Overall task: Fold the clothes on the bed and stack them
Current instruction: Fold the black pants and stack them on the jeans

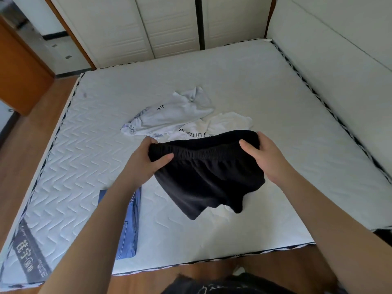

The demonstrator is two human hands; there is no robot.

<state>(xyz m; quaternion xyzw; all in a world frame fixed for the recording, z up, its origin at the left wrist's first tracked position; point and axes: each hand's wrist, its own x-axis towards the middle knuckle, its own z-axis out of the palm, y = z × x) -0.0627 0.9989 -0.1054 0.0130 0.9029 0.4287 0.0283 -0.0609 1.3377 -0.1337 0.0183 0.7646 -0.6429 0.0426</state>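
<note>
— Both hands, left hand and right hand, pinch the black shorts up over the bed.
— If we let one side go, they flop and crumple.

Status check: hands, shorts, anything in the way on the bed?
Left hand and right hand grip the black shorts by the waistband, held above the bed. Two shirts unfolded beyond. Jeans folded at left. Nothing in the way.
</note>
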